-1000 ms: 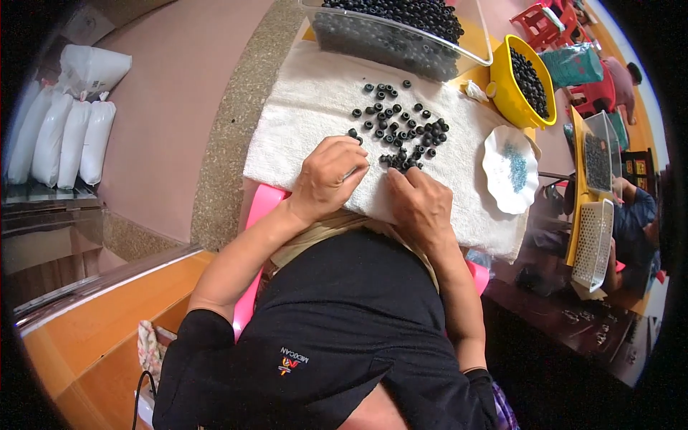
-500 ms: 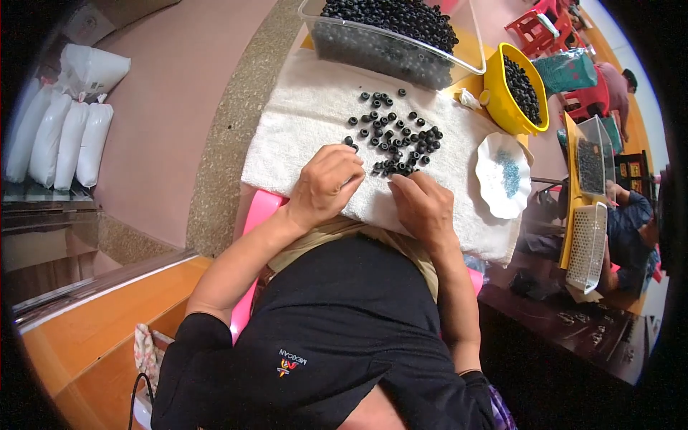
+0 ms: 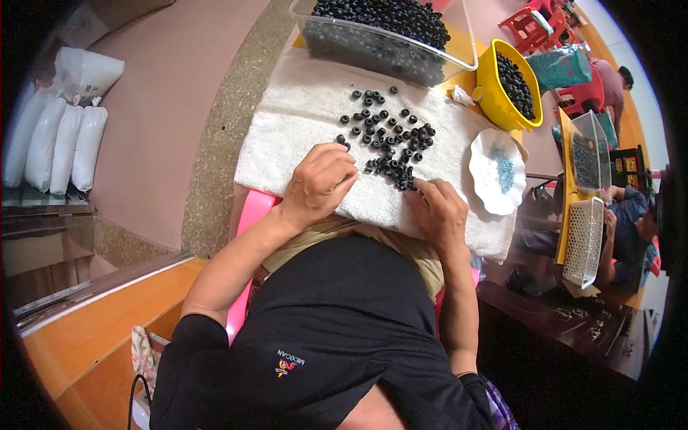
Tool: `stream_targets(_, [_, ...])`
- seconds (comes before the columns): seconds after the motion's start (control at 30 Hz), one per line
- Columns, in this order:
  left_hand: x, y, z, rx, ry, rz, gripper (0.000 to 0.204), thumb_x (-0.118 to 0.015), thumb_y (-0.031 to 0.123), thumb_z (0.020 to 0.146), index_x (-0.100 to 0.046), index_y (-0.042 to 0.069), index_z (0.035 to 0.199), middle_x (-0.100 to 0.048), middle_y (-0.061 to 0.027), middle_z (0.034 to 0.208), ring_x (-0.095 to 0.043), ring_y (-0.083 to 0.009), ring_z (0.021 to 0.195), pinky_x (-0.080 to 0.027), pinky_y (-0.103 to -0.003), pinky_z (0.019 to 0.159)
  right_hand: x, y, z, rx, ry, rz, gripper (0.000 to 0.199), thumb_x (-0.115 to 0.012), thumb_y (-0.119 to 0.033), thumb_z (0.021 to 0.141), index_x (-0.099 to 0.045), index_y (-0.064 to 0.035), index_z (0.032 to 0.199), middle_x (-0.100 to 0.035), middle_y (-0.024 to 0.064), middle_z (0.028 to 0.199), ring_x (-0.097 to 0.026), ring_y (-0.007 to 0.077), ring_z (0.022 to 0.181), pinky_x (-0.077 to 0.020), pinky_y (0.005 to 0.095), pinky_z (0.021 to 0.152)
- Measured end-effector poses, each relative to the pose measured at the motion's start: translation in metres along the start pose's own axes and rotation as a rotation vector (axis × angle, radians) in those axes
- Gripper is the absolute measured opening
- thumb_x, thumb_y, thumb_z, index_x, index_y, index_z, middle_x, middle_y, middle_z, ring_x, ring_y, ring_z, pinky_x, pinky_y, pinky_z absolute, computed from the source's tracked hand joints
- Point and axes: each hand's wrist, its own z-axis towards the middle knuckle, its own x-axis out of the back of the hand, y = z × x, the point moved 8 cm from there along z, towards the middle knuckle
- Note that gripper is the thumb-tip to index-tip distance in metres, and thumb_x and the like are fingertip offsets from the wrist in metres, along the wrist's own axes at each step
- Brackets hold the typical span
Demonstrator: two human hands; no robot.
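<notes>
A white towel [image 3: 301, 136] lies in front of me with several small black rings [image 3: 390, 140] scattered across its middle. My left hand [image 3: 319, 183] rests curled on the near part of the towel, fingertips beside the closest rings. My right hand [image 3: 438, 211] sits at the towel's near edge, its fingers pinched at the lower end of the ring cluster. What the fingertips hold is too small to make out.
A clear tub [image 3: 380, 36] and a yellow bowl [image 3: 494, 93] full of black rings stand beyond the towel. A white scalloped dish [image 3: 494, 172] with blue bits lies at right. White sacks [image 3: 57, 136] stand at left. Another person [image 3: 631, 222] sits at far right by white baskets.
The view has shifted slightly. Both hands stay at the near edge of the ring cluster, with only small finger movements.
</notes>
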Motion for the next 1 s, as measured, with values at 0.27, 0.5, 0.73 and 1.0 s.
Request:
stream_targets(0.27, [-0.002,0.0,-0.002,-0.003,-0.019,0.015,0.012,-0.076,0.002,0.075,-0.066,0.002,0.082,-0.069,-0.0103,0.093,-0.063,-0.0291,0.102,-0.053,-0.038,0.088,-0.008,0.001,0.013,0.042,-0.021,0.01,0.02,-0.075,-0.005,0.077,-0.069,-0.0074,0.096,-0.067,0.0079,0.085,-0.065,0.0254,0.075,-0.0525,0.0366,0.066])
stream_targets(0.5, [-0.001,0.0,-0.002,-0.004,-0.02,0.032,0.015,-0.078,0.001,0.072,-0.067,0.004,0.083,-0.07,-0.009,0.093,-0.065,-0.0287,0.103,-0.054,-0.038,0.088,-0.009,0.003,0.016,0.028,-0.013,0.059,0.019,-0.074,-0.004,0.078,-0.069,-0.0073,0.096,-0.068,0.0075,0.088,-0.067,0.0262,0.079,-0.0538,0.0363,0.068])
stream_targets(0.73, [0.0,0.001,-0.002,-0.016,-0.004,0.021,0.015,-0.078,0.0,0.072,-0.067,0.003,0.083,-0.07,-0.0093,0.093,-0.065,-0.0288,0.103,-0.054,-0.038,0.087,-0.006,-0.002,0.018,0.068,0.011,0.078,0.02,-0.074,-0.005,0.077,-0.069,-0.0074,0.097,-0.068,0.0084,0.091,-0.067,0.0272,0.08,-0.0543,0.0372,0.069])
stream_targets(1.0, [0.001,0.002,-0.001,-0.004,0.018,0.023,0.015,-0.078,0.0,0.073,-0.067,0.003,0.084,-0.07,-0.0095,0.092,-0.065,-0.0288,0.102,-0.054,-0.038,0.086,-0.01,-0.019,0.02,0.121,0.016,0.055,0.021,-0.075,-0.007,0.078,-0.068,-0.0086,0.097,-0.067,0.0088,0.092,-0.067,0.0277,0.08,-0.0543,0.0374,0.068])
